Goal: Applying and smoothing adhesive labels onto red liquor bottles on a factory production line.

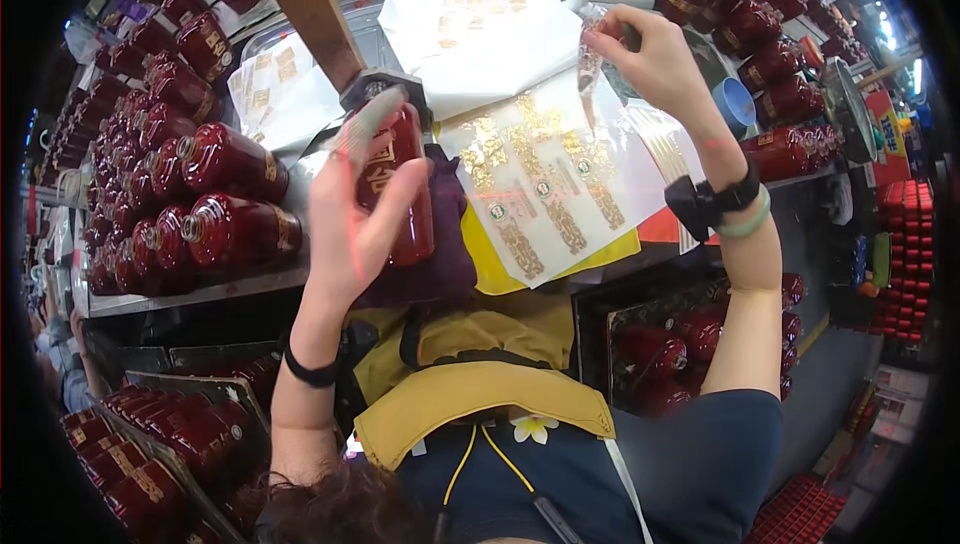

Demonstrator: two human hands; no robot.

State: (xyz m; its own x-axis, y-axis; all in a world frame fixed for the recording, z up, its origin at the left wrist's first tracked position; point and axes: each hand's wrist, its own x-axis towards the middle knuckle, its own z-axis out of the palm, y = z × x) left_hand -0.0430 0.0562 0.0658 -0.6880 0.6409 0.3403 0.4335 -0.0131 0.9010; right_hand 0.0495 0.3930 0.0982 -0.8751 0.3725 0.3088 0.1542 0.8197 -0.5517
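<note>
My left hand (350, 199) is curled around a glossy dark-red bottle (408, 229) with gold characters. The bottle lies on a purple cloth (455, 244), its top end against a dark block (385, 89). A pale cover sits on one of that hand's fingers. My right hand (650, 59) is raised, thumb and forefinger pinched at a slender, clear, patterned thing (588, 74) with a pointed lower end; its kind is unclear. Below it lies a white sheet (510, 254) of gold decals (520, 149), some with small green round marks.
Stacked red bottles (225, 164) crowd the left of the bench, with others at the far right. More white decal sheets (470, 34) lie behind. A wooden post (300, 4) slants down near my left hand. A blue cup (733, 104) stands right. Crates of bottles (650, 344) sit below.
</note>
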